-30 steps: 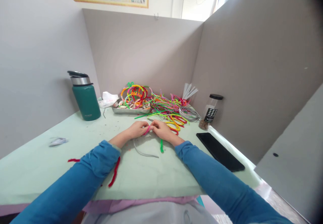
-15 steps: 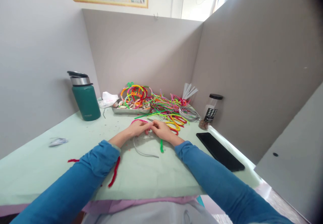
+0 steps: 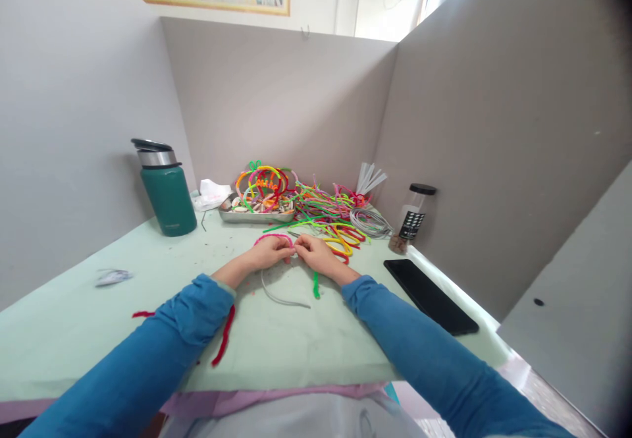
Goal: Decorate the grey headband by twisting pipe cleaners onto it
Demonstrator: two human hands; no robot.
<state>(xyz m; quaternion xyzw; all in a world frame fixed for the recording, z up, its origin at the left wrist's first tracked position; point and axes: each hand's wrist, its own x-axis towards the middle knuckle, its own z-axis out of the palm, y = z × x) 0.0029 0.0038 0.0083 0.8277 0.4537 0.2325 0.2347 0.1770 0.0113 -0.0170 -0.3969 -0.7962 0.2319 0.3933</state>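
Note:
Both hands meet over the middle of the table, fingertips almost touching. My left hand (image 3: 269, 253) is closed on a fuzzy pink pipe cleaner (image 3: 274, 235), which arches above its knuckles. The fingers of my right hand (image 3: 316, 253) pinch at the pink pipe cleaner's end; the exact contact is too small to see. A curved grey wire (image 3: 279, 300) runs out below my left hand onto the table. A green pipe cleaner piece (image 3: 316, 286) lies under my right wrist. Beyond that wrist are yellow and red loops (image 3: 344, 240); a dark pointed tip shows near my fingers.
Behind the hands stand a metal tray (image 3: 257, 217) of small pieces and a heap of coloured pipe cleaners (image 3: 320, 204). A grey wire coil (image 3: 370, 222), clear jar (image 3: 412, 220) and black phone (image 3: 429, 295) are right. A green bottle (image 3: 169, 197) stands left; red pieces (image 3: 224, 336) lie nearer.
The pink pipe cleaner now shows as a longer, higher arch above my left hand. My fingertips have drawn slightly apart; the arms have barely moved.

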